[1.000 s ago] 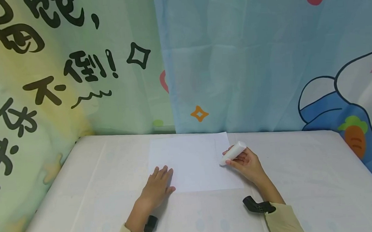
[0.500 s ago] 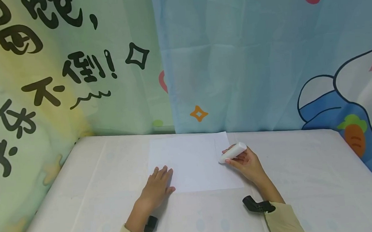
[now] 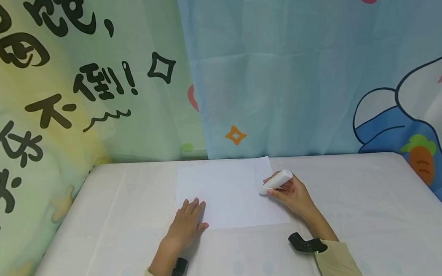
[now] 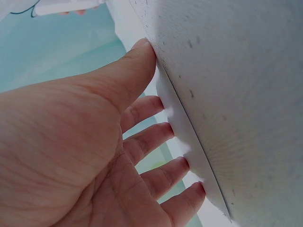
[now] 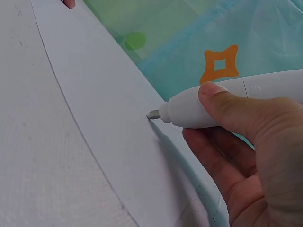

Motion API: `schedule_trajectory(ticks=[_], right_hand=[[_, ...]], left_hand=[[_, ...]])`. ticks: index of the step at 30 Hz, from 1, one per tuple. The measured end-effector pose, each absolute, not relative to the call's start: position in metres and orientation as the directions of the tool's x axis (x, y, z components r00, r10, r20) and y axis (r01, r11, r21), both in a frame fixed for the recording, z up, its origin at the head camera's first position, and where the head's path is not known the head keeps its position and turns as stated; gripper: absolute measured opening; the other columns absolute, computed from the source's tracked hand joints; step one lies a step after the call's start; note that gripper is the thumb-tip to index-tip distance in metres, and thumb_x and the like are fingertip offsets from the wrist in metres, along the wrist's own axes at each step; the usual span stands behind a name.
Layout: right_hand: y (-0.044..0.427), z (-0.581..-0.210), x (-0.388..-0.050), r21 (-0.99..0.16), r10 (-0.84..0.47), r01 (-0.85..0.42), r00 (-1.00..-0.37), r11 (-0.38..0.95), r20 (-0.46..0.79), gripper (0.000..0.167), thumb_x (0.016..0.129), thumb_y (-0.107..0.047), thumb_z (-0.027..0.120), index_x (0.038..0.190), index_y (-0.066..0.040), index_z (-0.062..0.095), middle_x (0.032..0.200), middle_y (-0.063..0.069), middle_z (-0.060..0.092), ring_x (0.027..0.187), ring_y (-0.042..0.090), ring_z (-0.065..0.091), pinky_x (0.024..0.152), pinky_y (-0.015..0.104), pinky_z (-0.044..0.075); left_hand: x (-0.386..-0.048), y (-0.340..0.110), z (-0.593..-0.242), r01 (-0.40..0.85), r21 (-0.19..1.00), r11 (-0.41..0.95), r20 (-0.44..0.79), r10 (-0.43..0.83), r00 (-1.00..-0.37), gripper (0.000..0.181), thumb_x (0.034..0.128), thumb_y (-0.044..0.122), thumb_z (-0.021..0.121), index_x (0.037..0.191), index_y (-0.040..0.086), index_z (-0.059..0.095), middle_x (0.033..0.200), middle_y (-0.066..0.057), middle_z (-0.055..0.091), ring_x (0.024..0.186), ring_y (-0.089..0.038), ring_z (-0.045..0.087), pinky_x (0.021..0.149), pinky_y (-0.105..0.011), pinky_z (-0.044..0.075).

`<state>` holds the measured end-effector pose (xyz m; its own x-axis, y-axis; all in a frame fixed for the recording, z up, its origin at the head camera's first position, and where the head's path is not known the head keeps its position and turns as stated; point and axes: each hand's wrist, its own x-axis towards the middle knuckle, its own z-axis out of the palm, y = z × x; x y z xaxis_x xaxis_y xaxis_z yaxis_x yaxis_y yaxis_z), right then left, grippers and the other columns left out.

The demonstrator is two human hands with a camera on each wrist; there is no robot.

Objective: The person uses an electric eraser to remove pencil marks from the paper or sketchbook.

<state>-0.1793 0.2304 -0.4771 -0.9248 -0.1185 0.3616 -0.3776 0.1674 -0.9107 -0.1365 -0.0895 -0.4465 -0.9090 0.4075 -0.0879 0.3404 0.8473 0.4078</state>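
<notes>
A white sheet of paper [image 3: 228,196] lies on the white-covered table. My left hand [image 3: 187,224] rests on its lower left part, fingers spread; in the left wrist view the fingertips of the hand [image 4: 109,156] press at the paper [image 4: 182,137]. At the sheet's right side my right hand [image 3: 297,197] grips a thick white pen-like tool [image 3: 277,182], tilted down to the left. The right wrist view has the hand [image 5: 255,151] pinching the tool [image 5: 189,108] between thumb and fingers, its metal tip at the paper [image 5: 104,94]. A thin faint line shows beside the tip.
The white tablecloth [image 3: 109,229] spreads around the paper. Behind the table hang a green-yellow printed cloth [image 3: 140,130] and a blue one [image 3: 297,87]. Black wrist devices sit on the left wrist [image 3: 179,269] and the right wrist [image 3: 307,243], beside beige sleeves.
The tool in my right hand has shifted very slightly left, and its tip sits a little higher in the head view than a second ago. My left hand has stayed in place.
</notes>
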Motion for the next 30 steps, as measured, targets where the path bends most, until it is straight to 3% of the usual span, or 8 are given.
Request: schedule_trajectory(ticks=[30], right_hand=[[0.2318,-0.4762,-0.1788,-0.922,-0.122,-0.357,-0.932,0.148,0.341,0.04,0.081,0.015,0.07,0.115,0.015,0.049,0.102,-0.012,0.07,0.096,-0.003,0.065,0.085,0.013,0.051]], left_hand=[[-0.1373,-0.0908,-0.4498,0.347,0.412,0.842,-0.072,0.41,-0.909,0.058,0.0946,0.024,0.063,0.142,-0.004,0.043,0.15,-0.025,0.038,0.14,-0.048,0.029,0.11,-0.06,0.03]])
